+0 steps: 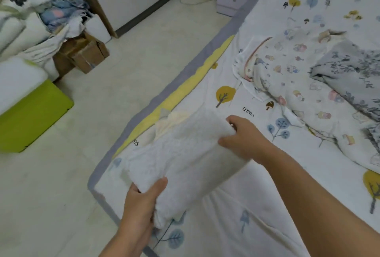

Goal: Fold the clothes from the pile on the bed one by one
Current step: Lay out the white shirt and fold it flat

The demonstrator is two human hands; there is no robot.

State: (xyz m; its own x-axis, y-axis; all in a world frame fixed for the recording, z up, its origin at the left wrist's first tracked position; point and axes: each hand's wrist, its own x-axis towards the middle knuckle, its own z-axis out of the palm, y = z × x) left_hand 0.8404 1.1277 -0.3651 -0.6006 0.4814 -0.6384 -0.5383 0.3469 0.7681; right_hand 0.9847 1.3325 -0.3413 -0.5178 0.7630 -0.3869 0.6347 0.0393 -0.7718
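Taking the bed point(236, 205) as the landmark and going left to right: well off its left side, across the pale floor, a lime-green box point(30, 118) sits under white bedding, and behind it cardboard boxes point(86, 55) carry a loose heap of fabric, none of it part of the job in hand.

At the bed's near left corner lies the white garment point(185, 153), thick and textured, already doubled into a long bundle that rests on the printed sheet. The left hand point(141, 201) grips the bundle's near end, thumb on top and fingers curled underneath, clamped on the cloth; this probably keeps the layers from sliding apart. Further right, the right hand point(244, 139) holds the far end, its fingers curled over the edge and pinched into the fabric. Holding both ends at once looks like the way to keep the fold square while it is tidied or set down.

Right of the hands, toward the middle of the bed, the pile of clothes point(298, 75) waits unfolded: a pale printed piece with a grey floral one on top at its right edge. Several garments seem left to do.
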